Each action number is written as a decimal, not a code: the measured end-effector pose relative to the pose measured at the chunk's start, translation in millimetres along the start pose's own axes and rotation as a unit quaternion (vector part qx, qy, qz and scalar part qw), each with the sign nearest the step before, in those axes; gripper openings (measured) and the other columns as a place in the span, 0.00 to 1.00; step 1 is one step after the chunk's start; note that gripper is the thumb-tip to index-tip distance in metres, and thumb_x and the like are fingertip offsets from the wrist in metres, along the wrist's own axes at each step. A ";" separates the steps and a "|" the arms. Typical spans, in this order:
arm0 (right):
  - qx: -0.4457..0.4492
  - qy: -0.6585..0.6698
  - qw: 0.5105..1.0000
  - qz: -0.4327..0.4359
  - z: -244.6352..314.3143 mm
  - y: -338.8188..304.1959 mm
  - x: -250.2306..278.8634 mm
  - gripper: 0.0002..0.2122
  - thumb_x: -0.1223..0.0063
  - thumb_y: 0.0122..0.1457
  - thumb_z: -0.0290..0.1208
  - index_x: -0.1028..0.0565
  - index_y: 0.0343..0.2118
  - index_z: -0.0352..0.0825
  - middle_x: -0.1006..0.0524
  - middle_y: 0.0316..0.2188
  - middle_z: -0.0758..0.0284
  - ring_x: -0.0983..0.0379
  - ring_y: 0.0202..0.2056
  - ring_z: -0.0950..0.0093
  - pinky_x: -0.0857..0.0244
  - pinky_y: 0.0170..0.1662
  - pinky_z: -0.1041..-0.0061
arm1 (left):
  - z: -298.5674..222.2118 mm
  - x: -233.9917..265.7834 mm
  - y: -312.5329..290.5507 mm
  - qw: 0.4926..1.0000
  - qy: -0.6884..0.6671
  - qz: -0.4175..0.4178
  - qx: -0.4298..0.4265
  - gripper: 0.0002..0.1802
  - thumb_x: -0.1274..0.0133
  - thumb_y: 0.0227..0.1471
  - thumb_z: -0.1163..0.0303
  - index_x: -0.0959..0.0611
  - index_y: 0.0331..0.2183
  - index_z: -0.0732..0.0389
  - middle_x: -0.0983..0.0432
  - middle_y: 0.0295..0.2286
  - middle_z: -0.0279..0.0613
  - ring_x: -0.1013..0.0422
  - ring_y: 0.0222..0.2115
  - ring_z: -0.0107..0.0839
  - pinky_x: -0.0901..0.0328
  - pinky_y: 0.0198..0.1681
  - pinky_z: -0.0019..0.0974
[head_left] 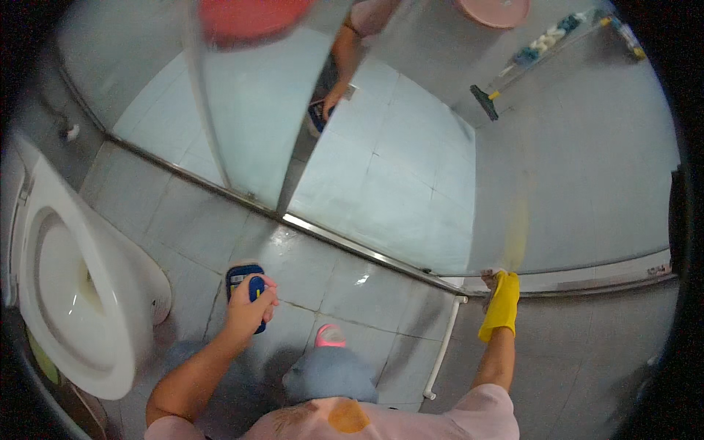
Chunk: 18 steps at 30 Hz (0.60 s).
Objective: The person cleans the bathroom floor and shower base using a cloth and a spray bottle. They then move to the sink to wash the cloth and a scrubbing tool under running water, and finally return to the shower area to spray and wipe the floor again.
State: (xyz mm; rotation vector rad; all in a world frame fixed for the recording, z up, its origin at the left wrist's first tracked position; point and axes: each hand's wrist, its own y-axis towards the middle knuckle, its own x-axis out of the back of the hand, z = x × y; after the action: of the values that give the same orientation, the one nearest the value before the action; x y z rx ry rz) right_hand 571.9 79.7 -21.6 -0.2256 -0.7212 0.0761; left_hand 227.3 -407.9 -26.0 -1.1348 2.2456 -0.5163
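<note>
Blue scrub brush [256, 288] in hand, yellow glove [500, 312] at the glass [579, 198]

My left hand [248, 304] is clenched around the brush handle — right of the toilet [121, 315]. My gloved right hand [504, 287] meets the lower frame [587, 283] — whether it grasps anything, I cannot tell.

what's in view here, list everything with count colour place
Toilet: one, white, left
Shower glass: panel count unclear, clear, top
Sill track: one, silver, below glass
Basin shapes: two, red and pink, top, perhaps one reflected
Squeegee: one, dark green head, upper right
Fluffy mop-like head: count unclear, blue-and-white, upper right
Pipe: one, white, right of centre
Floor tiles: many, grey, centre
Scrubber-like thing: one, blue, left of centre
Glove: one, yellow, right
Shoe: one visible, pink-grey, lower centre
Trousers: one pair, blue-grey, bottom
Shirt: one, pink, bottom
Left hand: one, bare, around scrubber-like thing
Right hand: one, gloved, right
</note>
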 end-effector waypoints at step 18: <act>-0.009 0.138 0.989 -0.047 -60.9 77.4 37.7 0.09 0.49 0.42 0.27 0.33 0.29 0.35 0.27 0.22 0.64 0.33 0.19 0.72 0.42 0.20 0.76 | 14.4 3.0 4.6 1.000 0.009 -0.027 -0.009 0.05 0.53 0.50 0.74 0.30 0.33 0.59 0.33 0.20 0.35 0.41 0.15 0.21 0.43 0.18 0.26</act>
State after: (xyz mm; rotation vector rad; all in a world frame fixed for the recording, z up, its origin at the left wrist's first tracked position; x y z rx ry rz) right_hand 641.1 149.6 -59.4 -0.2147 -0.4563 -0.0511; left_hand 232.3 -409.0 -40.5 -1.2068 2.2450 -0.5310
